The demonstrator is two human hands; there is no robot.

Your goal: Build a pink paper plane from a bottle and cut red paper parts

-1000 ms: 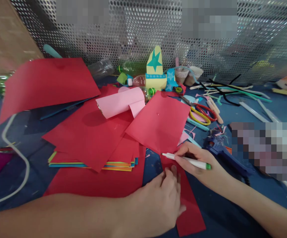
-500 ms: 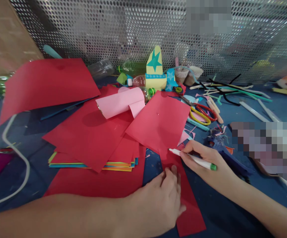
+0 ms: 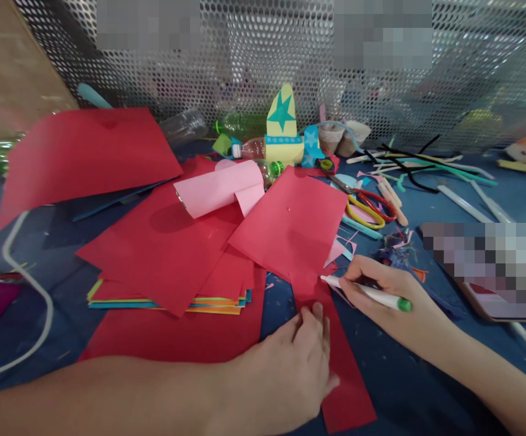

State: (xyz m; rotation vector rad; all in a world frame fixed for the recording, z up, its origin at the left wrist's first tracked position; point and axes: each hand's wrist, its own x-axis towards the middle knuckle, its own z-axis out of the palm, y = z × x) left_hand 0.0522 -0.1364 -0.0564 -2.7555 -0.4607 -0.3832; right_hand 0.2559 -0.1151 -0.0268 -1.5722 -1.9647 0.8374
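Observation:
My left hand (image 3: pixel 296 363) lies flat, fingers together, pressing down a red paper strip (image 3: pixel 347 387) on the blue table. My right hand (image 3: pixel 390 300) grips a white marker with a green end (image 3: pixel 371 293). Its tip touches the strip's upper right edge, just below a larger red sheet (image 3: pixel 292 224). A pile of red paper on a stack of coloured sheets (image 3: pixel 167 254) lies to the left of both hands.
A pink paper-wrapped tube (image 3: pixel 220 188), a yellow paper rocket with a teal star (image 3: pixel 283 130), plastic bottles, scissors with red and yellow handles (image 3: pixel 367 206), pipe cleaners and sticks lie further back. A perforated metal screen (image 3: pixel 263 60) closes off the far side. A white cable (image 3: pixel 26 290) curves at left.
My right hand has slid the marker to the right along the top of the red strip. My left hand has stayed pressed on the strip.

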